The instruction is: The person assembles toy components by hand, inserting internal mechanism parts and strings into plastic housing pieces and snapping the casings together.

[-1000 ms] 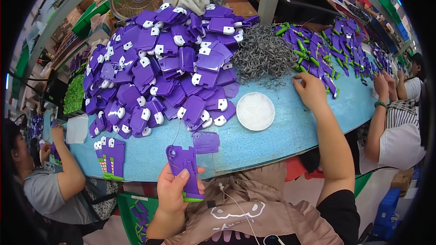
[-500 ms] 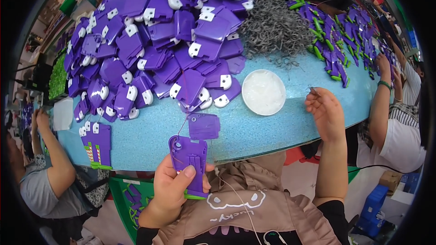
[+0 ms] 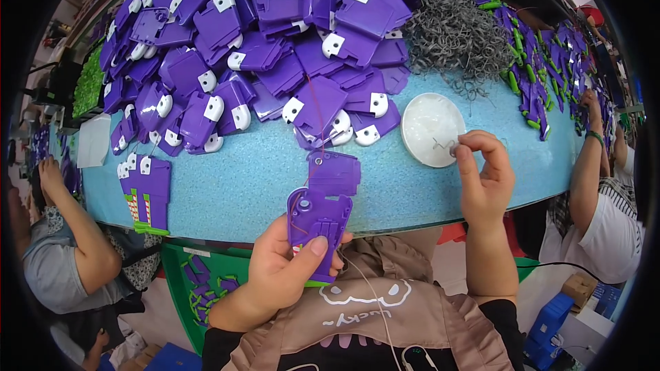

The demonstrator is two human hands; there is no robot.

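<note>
Head view, left hand (image 3: 285, 271) gripping purple plastic part (image 3: 317, 223), right hand (image 3: 485, 178) pinching wire spring (image 3: 443, 144)

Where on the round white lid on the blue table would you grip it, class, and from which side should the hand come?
Grip the white lid by its rim, coming from above with fingertips on opposite edges. It lies flat on the blue table, so only the thin edge offers a hold. The near right edge is crowded by the right hand; the left side is freer.
</note>
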